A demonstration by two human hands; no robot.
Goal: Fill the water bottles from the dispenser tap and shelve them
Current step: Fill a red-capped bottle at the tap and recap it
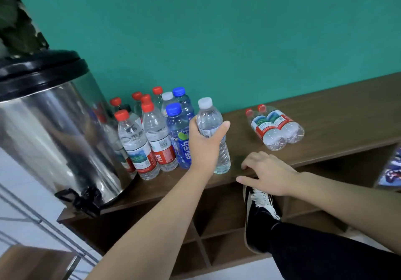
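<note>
1. My left hand (204,143) covers the middle of the white-capped bottle (211,125), so I cannot read its label.
2. The dispenser (54,127) is cut off at the left edge, and its tap (81,200) is blurred.
3. The rear bottles (138,100) show only their caps.

Brown wooden shelf top (338,114) with steel dispenser (56,136), upright bottle cluster (152,132), 2 lying bottles (275,127).
</note>
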